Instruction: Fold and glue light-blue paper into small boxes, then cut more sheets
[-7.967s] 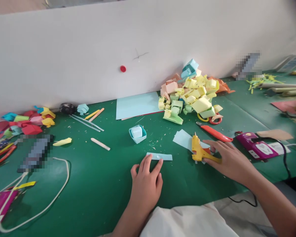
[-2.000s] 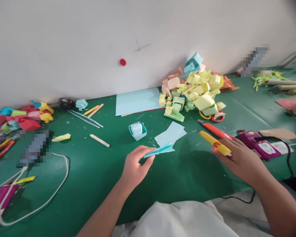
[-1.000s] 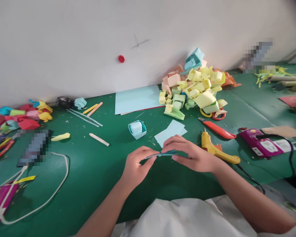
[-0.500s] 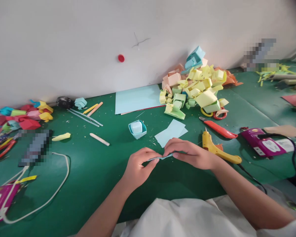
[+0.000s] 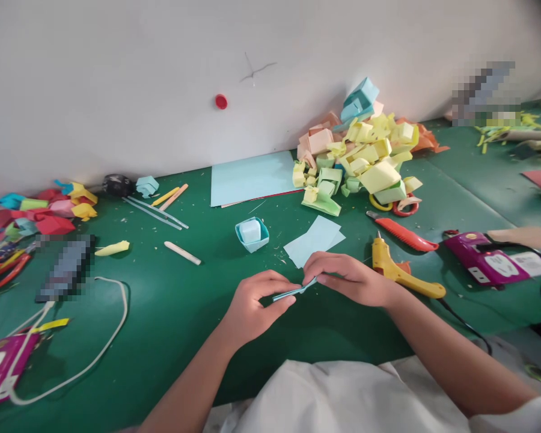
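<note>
The left hand [image 5: 252,304] and the right hand [image 5: 347,278] meet over the green table [image 5: 171,313], both pinching one folded strip of light blue paper [image 5: 294,292] between thumb and fingertips, held just above the surface; its exact fold is hard to make out. A yellow glue gun [image 5: 399,273] lies just beside the right hand, loose blue sheets [image 5: 314,240] behind it, and a small blue paper box [image 5: 251,233] beyond.

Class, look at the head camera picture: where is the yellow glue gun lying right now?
The yellow glue gun lies on the green table, just right of the right hand, in front of the red utility knife and left of the purple power strip.
</note>
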`<state>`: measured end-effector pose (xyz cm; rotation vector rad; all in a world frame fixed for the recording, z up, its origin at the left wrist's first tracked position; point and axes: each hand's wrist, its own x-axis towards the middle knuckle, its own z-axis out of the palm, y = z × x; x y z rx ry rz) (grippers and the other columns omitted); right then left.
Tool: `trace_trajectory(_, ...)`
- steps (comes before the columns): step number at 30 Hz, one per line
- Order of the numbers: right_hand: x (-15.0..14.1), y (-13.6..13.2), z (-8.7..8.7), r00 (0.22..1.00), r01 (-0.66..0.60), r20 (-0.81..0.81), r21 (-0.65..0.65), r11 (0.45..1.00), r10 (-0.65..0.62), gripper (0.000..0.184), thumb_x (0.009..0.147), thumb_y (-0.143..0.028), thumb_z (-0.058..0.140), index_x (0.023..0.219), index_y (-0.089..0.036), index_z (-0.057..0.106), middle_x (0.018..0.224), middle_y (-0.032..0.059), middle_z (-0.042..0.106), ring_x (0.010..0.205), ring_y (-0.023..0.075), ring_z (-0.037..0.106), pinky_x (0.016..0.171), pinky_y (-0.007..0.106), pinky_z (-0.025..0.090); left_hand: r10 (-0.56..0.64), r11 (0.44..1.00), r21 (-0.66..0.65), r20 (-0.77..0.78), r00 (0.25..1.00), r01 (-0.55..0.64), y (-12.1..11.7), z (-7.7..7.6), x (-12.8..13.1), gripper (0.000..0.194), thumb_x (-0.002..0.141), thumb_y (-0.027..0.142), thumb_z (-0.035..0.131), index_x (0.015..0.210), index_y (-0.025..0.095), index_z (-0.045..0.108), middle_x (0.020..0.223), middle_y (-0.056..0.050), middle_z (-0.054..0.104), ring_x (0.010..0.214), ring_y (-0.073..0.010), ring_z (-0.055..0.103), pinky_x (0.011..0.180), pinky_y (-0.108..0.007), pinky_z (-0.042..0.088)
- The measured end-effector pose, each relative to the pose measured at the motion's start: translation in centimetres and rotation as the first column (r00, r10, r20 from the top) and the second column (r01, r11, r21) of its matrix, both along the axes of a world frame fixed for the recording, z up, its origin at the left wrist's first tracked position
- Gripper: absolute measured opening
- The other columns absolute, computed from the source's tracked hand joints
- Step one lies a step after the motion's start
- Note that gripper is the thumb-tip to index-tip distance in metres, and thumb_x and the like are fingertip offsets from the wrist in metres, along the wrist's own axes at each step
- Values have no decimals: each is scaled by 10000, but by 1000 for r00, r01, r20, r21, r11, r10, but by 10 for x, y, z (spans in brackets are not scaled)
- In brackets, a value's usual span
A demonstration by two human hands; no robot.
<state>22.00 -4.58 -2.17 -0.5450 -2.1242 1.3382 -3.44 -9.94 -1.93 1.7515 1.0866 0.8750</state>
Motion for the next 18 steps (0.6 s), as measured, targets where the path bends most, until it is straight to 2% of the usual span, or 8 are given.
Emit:
trace_trajectory(6, -4, 1, -1, 999, -7, -33, -33, 999, 6, 240, 1058, -157, 455, 1096, -198, 688, 1035, 73, 654, 957, 168, 617, 845, 323, 484, 12, 981, -189, 226, 974, 32, 6, 0, -5, 30, 848, 196, 742, 856, 213, 767, 852, -13, 692, 784, -148, 627, 723, -261, 496)
trace_trajectory(12, -7, 0, -6, 993, -85, -93, -141, 986, 72, 223, 1057, -195, 485, 1064, -186, 708, 997, 66, 651, 888, 156, 605, 802, 309, 481, -70, 913, -360, 321, 944, 191, 10, 0, -6, 33, 800, 223, 789, 806, 191, 790, 799, -23, 691, 713, -137, 598, 651, -249, 450)
trace_trajectory(18, -14, -6, -8, 976, -184, -163, -270, 945, 143, 227, 1055, -242, 510, 1009, -170, 720, 972, 65, 642, 854, 150, 600, 794, 310, 490, -144, 838, -425, 433, 890, 343, 9, -1, -3, 80, 765, 255, 838, 802, 193, 805, 824, -37, 686, 734, -151, 612, 674, -264, 476)
